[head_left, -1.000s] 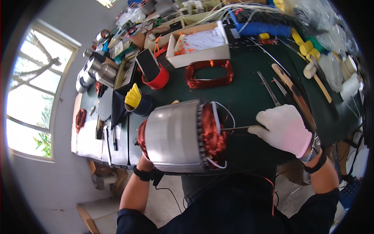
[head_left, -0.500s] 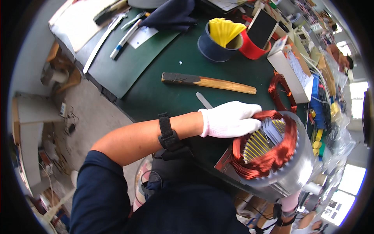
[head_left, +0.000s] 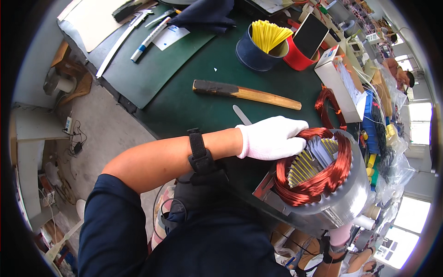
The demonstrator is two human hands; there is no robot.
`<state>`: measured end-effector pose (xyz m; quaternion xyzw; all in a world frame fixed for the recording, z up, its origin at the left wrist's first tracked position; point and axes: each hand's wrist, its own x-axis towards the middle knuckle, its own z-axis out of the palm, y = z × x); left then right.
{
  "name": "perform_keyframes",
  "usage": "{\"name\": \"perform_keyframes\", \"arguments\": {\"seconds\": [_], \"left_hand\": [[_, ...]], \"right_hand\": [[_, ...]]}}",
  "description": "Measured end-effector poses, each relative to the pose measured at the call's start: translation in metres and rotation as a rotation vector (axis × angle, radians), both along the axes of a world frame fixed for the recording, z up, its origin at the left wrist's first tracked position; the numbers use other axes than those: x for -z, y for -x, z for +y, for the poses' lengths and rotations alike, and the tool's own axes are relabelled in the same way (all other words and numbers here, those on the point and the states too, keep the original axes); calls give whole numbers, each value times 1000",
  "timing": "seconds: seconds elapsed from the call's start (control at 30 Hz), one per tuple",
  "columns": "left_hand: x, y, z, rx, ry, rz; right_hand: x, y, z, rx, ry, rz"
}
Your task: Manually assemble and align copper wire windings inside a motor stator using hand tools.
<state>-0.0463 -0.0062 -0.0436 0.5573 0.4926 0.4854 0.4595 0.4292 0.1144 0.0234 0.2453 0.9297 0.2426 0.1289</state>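
Note:
A motor stator (head_left: 337, 203) with a shiny metal shell lies at the right, its open end facing up and toward me. Thick bundles of red-brown copper winding (head_left: 300, 196) ring that opening. Inside it, yellow slot strips (head_left: 304, 171) and pale grey-blue sheets (head_left: 320, 151) show. My left hand (head_left: 272, 138), in a white glove, is closed on the winding's upper left side, thumb and fingers around the wire. At the stator's lower right side is my right hand (head_left: 340, 235); its cuff and wrist show, while the stator hides its fingers.
A wooden stick (head_left: 267, 99) with a dark end lies on the green bench top (head_left: 184, 111). Beyond it stand a dark pot (head_left: 254, 57) of yellow strips and a red holder (head_left: 300, 60) with a phone. A loose copper coil (head_left: 326, 108) rests beside a white box (head_left: 339, 85).
The view has shifted slightly, so the bench and stator sit a little differently in the picture. My left hand stays on the winding, and my right hand remains by the stator's lower side.

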Motion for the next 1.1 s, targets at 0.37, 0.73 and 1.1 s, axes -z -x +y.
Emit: {"name": "perform_keyframes", "arguments": {"seconds": [0.37,0.73,1.1], "left_hand": [[6,-2,-4,-23,1,-46],[-61,119,8,-807,-173,997],[-71,136,45,-881,-94,1102]], "right_hand": [[-41,120,-34,244,601,598],[-45,68,-56,-12,273,970],[-31,42,-65,-9,436,1075]]}}
